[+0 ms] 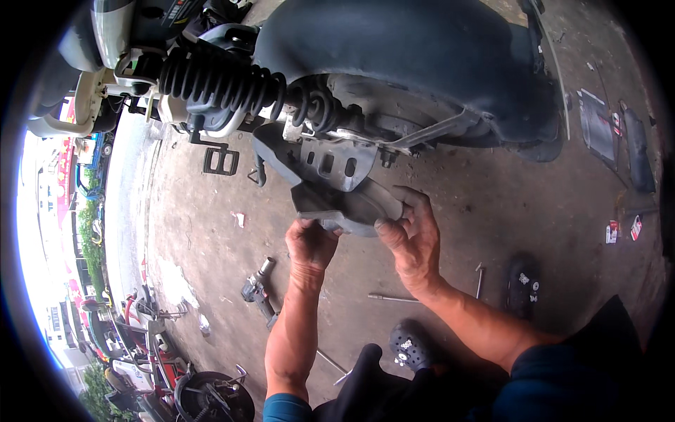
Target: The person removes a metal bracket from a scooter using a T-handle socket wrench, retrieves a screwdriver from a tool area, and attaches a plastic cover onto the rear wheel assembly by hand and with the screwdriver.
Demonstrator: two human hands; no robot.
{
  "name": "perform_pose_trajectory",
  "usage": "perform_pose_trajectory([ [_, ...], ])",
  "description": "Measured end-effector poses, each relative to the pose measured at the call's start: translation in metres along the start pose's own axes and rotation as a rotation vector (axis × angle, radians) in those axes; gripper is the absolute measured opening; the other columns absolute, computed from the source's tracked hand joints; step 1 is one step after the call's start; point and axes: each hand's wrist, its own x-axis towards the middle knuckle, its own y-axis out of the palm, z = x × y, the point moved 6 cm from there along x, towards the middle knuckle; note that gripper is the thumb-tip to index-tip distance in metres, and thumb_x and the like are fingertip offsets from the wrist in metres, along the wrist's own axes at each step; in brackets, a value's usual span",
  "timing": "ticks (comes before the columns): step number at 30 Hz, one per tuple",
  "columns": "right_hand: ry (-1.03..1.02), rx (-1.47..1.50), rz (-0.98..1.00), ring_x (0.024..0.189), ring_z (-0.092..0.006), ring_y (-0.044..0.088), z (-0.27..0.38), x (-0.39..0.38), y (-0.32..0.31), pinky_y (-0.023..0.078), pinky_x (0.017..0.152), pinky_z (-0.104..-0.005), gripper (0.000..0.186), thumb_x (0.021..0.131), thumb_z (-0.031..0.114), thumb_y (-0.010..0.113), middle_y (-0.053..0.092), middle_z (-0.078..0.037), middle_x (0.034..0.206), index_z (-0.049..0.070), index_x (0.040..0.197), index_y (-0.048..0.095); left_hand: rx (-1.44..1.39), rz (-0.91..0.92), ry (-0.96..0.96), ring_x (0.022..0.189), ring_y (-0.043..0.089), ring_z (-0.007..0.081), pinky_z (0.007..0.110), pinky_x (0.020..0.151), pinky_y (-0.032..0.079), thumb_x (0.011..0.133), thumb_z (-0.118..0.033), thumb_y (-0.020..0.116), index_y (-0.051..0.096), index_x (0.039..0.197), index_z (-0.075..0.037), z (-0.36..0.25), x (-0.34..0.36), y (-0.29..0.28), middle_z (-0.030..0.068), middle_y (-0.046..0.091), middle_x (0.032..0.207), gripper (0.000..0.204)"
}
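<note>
A dark grey moulded plastic cover (348, 205) is held between my two hands, just below the rear part of a two-wheeler. My left hand (311, 244) grips its near left corner, with the fingertips tucked underneath. At the right, rounded end, my right hand (416, 239) pinches the rim between thumb and fingers. Directly beyond the cover is a grey metal bracket (337, 163) with oval slots; whether the two touch, I cannot tell. Above that sit a black coil-spring shock absorber (218, 81) and the rear wheel under a dark mudguard (394, 42).
On the concrete floor lie a cordless power tool (259, 290), a long-handled tool (394, 298) and a T-shaped wrench (480, 280). A pedal (220, 161) juts from the vehicle. Parked motorbikes (151, 352) stand at lower left; plastic parts (636, 151) lie far right.
</note>
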Motion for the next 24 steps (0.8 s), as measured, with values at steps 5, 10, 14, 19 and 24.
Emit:
perform_pose_trajectory([
  [5,0.091,0.173,-0.01,0.095,-0.0172,0.052,-0.001,0.005,0.0,0.045,0.079,-0.0286,0.051,0.082,0.029,0.07,0.051,-0.009,0.107,0.0,0.118,0.046,0.103,0.02,-0.02,0.094,0.06,0.03,0.042,0.071,0.05,0.078,-0.019,0.061,0.056,0.112,-0.003,-0.001,-0.004,-0.002,0.0121,0.063,0.107,0.038],
  [10,0.087,0.052,-0.027,0.096,-0.0158,0.052,-0.001,0.011,-0.005,0.044,0.083,-0.0293,0.053,0.083,0.031,0.069,0.054,-0.01,0.106,-0.001,0.118,0.044,0.124,-0.058,0.015,0.097,0.059,0.0307,0.046,0.071,0.05,0.08,-0.021,0.061,0.055,0.113,-0.001,-0.002,-0.01,0.004,0.0139,0.061,0.11,0.039],
  [14,0.111,0.082,-0.018,0.097,-0.0153,0.052,0.002,0.011,-0.001,0.044,0.082,-0.0296,0.053,0.083,0.032,0.069,0.055,-0.01,0.105,0.0,0.117,0.044,0.193,-0.136,0.034,0.096,0.058,0.0272,0.04,0.069,0.048,0.081,-0.02,0.062,0.055,0.113,-0.005,-0.003,-0.016,0.006,0.0092,0.061,0.109,0.036],
  [19,0.031,0.15,0.038,0.098,-0.0175,0.053,-0.002,0.005,0.003,0.046,0.08,-0.0302,0.054,0.081,0.031,0.071,0.052,-0.01,0.106,0.0,0.117,0.046,0.039,-0.032,0.023,0.1,0.058,0.0314,0.046,0.078,0.049,0.079,-0.019,0.061,0.056,0.113,-0.003,-0.003,-0.013,-0.002,0.0129,0.061,0.112,0.038],
  [24,0.025,0.094,0.078,0.099,-0.0202,0.055,-0.012,0.004,0.001,0.048,0.078,-0.0315,0.058,0.078,0.028,0.073,0.05,-0.011,0.112,0.0,0.12,0.044,-0.004,-0.058,0.027,0.103,0.058,0.0301,0.045,0.086,0.046,0.079,-0.016,0.059,0.057,0.115,-0.004,-0.003,-0.009,-0.009,0.0114,0.06,0.114,0.037],
])
